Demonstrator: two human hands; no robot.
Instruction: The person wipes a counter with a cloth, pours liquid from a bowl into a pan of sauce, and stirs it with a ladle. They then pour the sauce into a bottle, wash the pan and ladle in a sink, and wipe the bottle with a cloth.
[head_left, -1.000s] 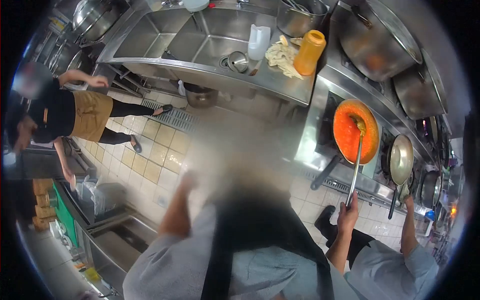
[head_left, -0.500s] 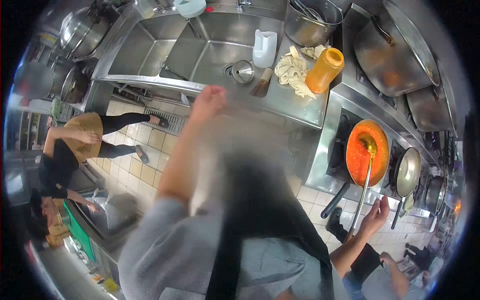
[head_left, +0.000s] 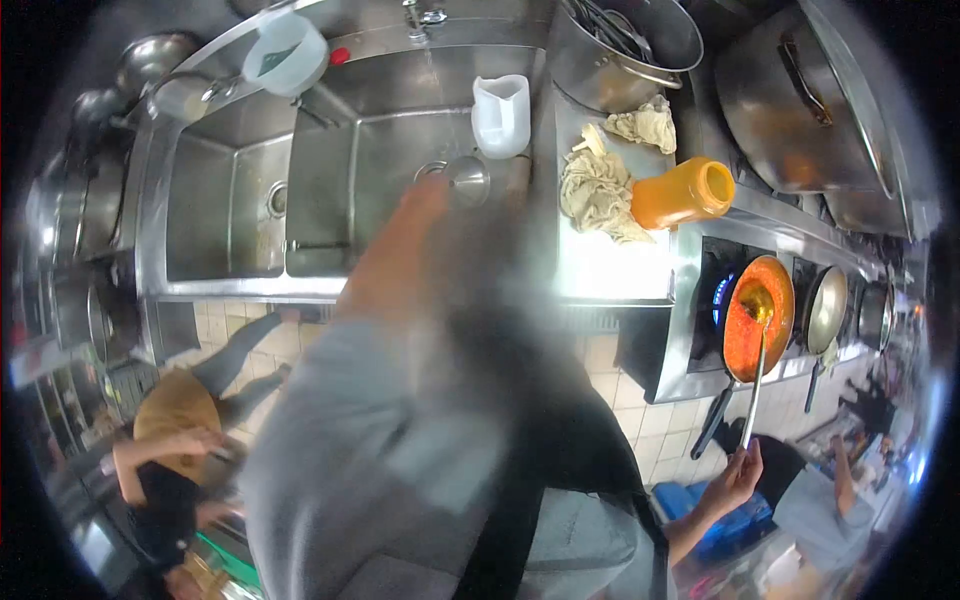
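Two sink basins [head_left: 365, 130] are counted, set side by side, with one white jug [head_left: 501, 125] at the far right of the right-hand basin and one metal funnel [head_left: 468, 180] below it. The left hand [head_left: 422, 205] reaches over that basin, near the funnel; blur hides its fingers, so open or closed cannot be told. The right hand [head_left: 735, 480] has its fingers closed on the handle end of one ladle [head_left: 755, 390]. The ladle's bowl sits in red sauce inside a frying pan [head_left: 742, 345], on the stove [head_left: 680, 360] beside a blue flame [head_left: 720, 298]; the pan's black handle projects past the stove's front edge. A second, pale-bottomed pan [head_left: 827, 305] stands apart to its right. Floor tiles [head_left: 610, 385] show in the gap left of the stove. The worktop [head_left: 610, 275] carries two crumpled cloths [head_left: 598, 190], one uncapped orange bottle [head_left: 680, 193], tilted and touching the nearer cloth, and one pot [head_left: 610, 65] containing utensils. Two other people [head_left: 180, 430] are present, one on either side.
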